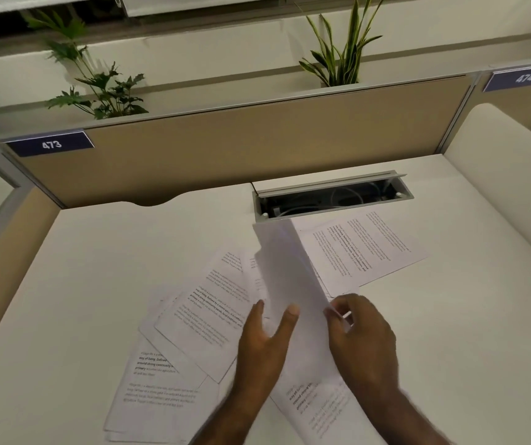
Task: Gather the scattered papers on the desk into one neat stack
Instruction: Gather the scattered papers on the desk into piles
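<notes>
White desk [97, 268] lay strewn; both hands pinched a raised sheet [285, 271], left hand [265, 335] and right hand [362, 335]; loose papers [200, 316] fanned left, nearer the left hand.

A single wide-angle view from the person's head looks forward and steeply down onto the white rectangular desk [97, 284], close enough that both forearms enter from the bottom edge; it faces the beige fabric partition panel [257, 149] and green leafy plants [97, 81] behind, bent by lens distortion
</notes>
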Demonstrator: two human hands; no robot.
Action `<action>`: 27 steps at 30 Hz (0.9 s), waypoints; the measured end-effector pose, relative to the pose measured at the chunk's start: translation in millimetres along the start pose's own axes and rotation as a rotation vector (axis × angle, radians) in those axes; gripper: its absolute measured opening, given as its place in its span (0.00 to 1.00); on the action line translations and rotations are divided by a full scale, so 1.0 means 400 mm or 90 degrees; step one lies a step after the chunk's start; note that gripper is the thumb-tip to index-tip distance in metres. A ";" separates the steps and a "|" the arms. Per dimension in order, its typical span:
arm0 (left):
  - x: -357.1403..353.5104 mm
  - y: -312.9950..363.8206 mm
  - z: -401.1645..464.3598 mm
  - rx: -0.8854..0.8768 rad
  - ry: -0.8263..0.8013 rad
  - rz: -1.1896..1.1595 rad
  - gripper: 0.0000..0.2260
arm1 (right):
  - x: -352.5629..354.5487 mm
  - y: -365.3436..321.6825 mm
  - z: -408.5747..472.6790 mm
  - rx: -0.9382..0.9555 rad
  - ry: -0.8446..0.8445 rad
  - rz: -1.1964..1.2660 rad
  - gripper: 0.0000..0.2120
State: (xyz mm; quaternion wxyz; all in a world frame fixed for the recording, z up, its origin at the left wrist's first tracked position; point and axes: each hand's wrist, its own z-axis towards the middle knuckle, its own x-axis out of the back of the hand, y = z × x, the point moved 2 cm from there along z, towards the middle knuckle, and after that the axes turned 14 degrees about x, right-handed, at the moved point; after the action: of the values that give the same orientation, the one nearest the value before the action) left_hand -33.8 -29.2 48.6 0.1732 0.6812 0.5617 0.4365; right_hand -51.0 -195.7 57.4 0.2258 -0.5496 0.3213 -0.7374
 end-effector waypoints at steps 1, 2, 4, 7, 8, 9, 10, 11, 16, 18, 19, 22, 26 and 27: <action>-0.004 0.020 -0.025 -0.011 -0.031 -0.032 0.47 | 0.011 -0.028 -0.004 0.062 0.045 -0.014 0.06; -0.004 0.038 -0.048 -0.035 -0.060 -0.077 0.47 | 0.019 -0.055 -0.009 0.131 0.086 -0.035 0.07; 0.004 0.063 -0.074 -0.081 -0.089 -0.183 0.41 | 0.020 -0.102 -0.021 0.249 0.127 -0.069 0.12; 0.017 0.077 -0.079 -0.104 -0.073 -0.327 0.17 | -0.006 -0.141 -0.043 0.324 0.097 -0.087 0.13; 0.023 0.072 -0.070 -0.097 -0.050 -0.355 0.15 | -0.022 -0.145 -0.055 0.333 0.078 -0.092 0.11; 0.031 0.065 -0.056 -0.084 -0.023 -0.369 0.15 | -0.039 -0.146 -0.067 0.338 0.049 -0.091 0.08; 0.042 0.053 -0.039 -0.069 0.001 -0.373 0.15 | -0.056 -0.145 -0.078 0.335 0.009 -0.084 0.09; 0.054 0.042 -0.023 -0.052 0.019 -0.375 0.16 | -0.072 -0.141 -0.089 0.328 -0.034 -0.072 0.11; 0.115 -0.061 0.070 0.059 0.037 -0.397 0.17 | -0.098 -0.084 -0.084 0.250 -0.090 -0.002 0.25; 0.139 -0.111 0.105 0.094 0.030 -0.392 0.16 | -0.096 -0.035 -0.049 0.199 -0.060 -0.003 0.24; 0.152 -0.134 0.121 0.105 0.029 -0.386 0.16 | -0.098 -0.003 -0.025 0.169 -0.046 -0.012 0.24; 0.186 -0.190 0.160 0.126 0.031 -0.373 0.17 | -0.113 0.093 0.056 0.053 -0.023 -0.067 0.25; 0.205 -0.240 0.200 0.153 0.033 -0.357 0.17 | -0.131 0.176 0.151 -0.021 -0.031 -0.162 0.40; 0.208 -0.248 0.208 0.160 0.034 -0.354 0.16 | -0.134 0.189 0.170 -0.031 -0.038 -0.184 0.44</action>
State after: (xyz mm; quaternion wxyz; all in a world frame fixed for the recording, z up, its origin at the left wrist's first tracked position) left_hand -30.2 98.8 -36.8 0.1857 0.5059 0.7803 0.3173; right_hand 28.1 -226.5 -20.1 0.1134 -0.6173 0.2494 -0.7375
